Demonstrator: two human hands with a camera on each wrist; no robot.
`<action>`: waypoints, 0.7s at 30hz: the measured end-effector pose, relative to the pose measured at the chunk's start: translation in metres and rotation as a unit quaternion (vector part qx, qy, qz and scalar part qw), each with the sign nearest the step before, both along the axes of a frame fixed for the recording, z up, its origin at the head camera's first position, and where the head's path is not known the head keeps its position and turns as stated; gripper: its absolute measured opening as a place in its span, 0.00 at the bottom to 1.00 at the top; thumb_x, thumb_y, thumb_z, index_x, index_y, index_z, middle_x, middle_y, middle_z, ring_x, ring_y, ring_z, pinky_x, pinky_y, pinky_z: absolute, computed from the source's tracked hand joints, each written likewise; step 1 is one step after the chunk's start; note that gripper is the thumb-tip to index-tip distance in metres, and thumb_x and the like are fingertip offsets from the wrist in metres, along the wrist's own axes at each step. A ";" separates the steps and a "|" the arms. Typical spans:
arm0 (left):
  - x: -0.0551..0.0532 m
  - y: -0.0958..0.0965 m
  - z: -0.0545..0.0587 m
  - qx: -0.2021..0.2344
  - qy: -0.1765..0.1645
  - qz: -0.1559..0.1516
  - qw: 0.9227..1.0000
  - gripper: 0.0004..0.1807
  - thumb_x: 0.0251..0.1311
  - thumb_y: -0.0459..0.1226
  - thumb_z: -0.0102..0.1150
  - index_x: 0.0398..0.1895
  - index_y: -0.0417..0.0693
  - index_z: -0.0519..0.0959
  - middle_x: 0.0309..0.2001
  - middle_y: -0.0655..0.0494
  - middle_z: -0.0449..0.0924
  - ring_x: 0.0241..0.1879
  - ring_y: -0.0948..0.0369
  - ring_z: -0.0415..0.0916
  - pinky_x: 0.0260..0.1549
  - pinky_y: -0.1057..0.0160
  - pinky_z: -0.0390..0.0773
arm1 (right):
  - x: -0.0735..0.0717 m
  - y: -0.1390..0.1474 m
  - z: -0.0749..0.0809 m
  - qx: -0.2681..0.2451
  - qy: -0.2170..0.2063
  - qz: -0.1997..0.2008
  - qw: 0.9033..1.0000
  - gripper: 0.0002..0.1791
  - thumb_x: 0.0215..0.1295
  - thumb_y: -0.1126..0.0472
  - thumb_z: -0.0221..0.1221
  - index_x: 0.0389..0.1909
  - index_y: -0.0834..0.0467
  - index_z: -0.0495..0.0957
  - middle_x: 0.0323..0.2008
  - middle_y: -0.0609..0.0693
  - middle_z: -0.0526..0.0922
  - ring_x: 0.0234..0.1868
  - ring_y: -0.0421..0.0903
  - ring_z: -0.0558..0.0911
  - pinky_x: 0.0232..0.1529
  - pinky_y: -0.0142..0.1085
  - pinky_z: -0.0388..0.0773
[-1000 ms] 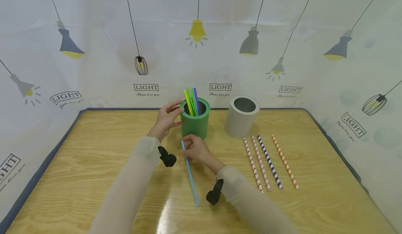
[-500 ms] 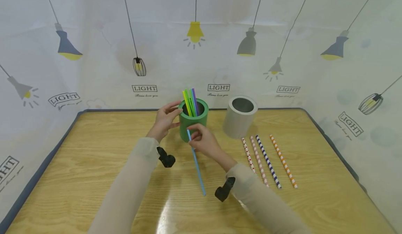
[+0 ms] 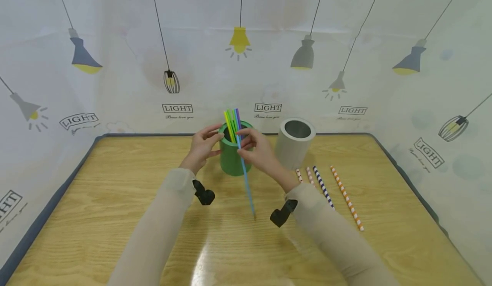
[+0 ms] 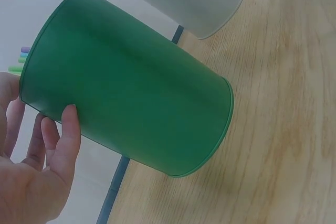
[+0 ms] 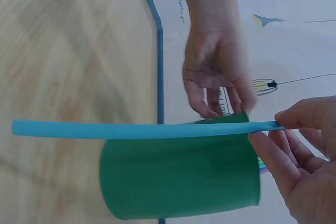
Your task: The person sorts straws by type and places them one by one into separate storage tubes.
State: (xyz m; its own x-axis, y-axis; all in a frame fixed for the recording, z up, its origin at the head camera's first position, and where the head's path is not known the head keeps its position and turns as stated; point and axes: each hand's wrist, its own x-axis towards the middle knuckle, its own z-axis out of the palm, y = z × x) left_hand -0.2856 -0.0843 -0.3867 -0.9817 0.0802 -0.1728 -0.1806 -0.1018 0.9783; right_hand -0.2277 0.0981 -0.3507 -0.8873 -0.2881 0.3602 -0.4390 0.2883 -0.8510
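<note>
A light blue straw is pinched near its upper end between the thumb and fingers of my right hand. It slants in front of the green cylindrical pot, its lower end pointing down toward me. In the right wrist view the straw crosses the pot's side. My left hand holds the pot at the left of its rim; in the left wrist view its fingers touch the green wall. Several yellow, green and purple straws stand inside the pot, leaning against the rim.
A light grey pot stands to the right of the green one. Near it lie patterned straws: orange-striped, blue-striped, pink and red-dotted, partly behind my right arm. A printed cloth rises behind the wooden table.
My right hand has picked the blue straw up off the table and brought it up and slightly right, to the green pot's rim. My left hand stays at the pot.
</note>
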 end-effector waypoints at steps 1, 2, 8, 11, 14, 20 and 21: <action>0.000 0.000 0.000 0.001 -0.002 0.001 1.000 0.20 0.61 0.37 0.56 0.57 0.55 0.73 0.53 0.52 0.69 0.52 0.57 0.69 0.38 0.56 0.81 | -0.003 0.001 0.003 0.004 0.005 -0.005 1.000 0.23 0.50 0.78 0.59 0.50 0.69 0.71 0.29 0.61 0.77 0.32 0.54 0.78 0.35 0.41 0.80; 0.000 0.000 0.000 0.001 -0.003 0.000 1.000 0.20 0.61 0.36 0.56 0.58 0.55 0.73 0.54 0.51 0.69 0.52 0.57 0.69 0.39 0.55 0.81 | -0.006 0.002 0.007 0.009 0.009 -0.011 1.000 0.23 0.50 0.78 0.59 0.50 0.68 0.71 0.29 0.61 0.77 0.32 0.53 0.78 0.34 0.40 0.81; -0.003 -0.001 0.000 0.000 -0.008 -0.001 1.000 0.21 0.60 0.36 0.57 0.58 0.55 0.72 0.55 0.52 0.69 0.54 0.57 0.69 0.38 0.56 0.81 | -0.026 0.005 0.025 0.038 0.021 -0.021 0.999 0.23 0.55 0.74 0.59 0.53 0.63 0.70 0.32 0.58 0.78 0.34 0.50 0.79 0.29 0.35 0.81; -0.004 0.000 0.000 -0.001 -0.007 0.000 1.000 0.22 0.60 0.37 0.57 0.59 0.54 0.72 0.55 0.52 0.69 0.54 0.56 0.69 0.38 0.56 0.81 | -0.032 0.005 0.038 0.046 0.036 -0.017 0.998 0.22 0.57 0.73 0.58 0.54 0.63 0.69 0.33 0.58 0.77 0.35 0.50 0.79 0.26 0.36 0.81; -0.004 0.000 -0.001 -0.001 -0.008 0.001 1.000 0.21 0.60 0.37 0.57 0.58 0.55 0.73 0.55 0.52 0.69 0.54 0.56 0.68 0.38 0.56 0.81 | -0.037 0.005 0.052 0.039 0.044 -0.014 0.998 0.22 0.59 0.73 0.56 0.55 0.62 0.69 0.35 0.58 0.75 0.36 0.50 0.78 0.25 0.37 0.82; -0.003 -0.001 -0.001 0.001 -0.009 0.001 1.000 0.21 0.60 0.36 0.57 0.58 0.55 0.73 0.55 0.51 0.69 0.55 0.56 0.68 0.40 0.54 0.80 | -0.046 0.004 0.079 0.022 0.065 -0.018 0.997 0.21 0.60 0.72 0.55 0.56 0.61 0.68 0.35 0.57 0.73 0.36 0.49 0.77 0.28 0.36 0.83; -0.002 -0.001 0.000 0.001 -0.008 -0.001 1.000 0.21 0.60 0.36 0.57 0.58 0.54 0.73 0.56 0.51 0.68 0.55 0.56 0.67 0.40 0.54 0.80 | -0.048 0.003 0.083 0.020 0.071 -0.020 0.997 0.21 0.60 0.72 0.56 0.55 0.60 0.68 0.35 0.57 0.73 0.36 0.48 0.77 0.29 0.36 0.83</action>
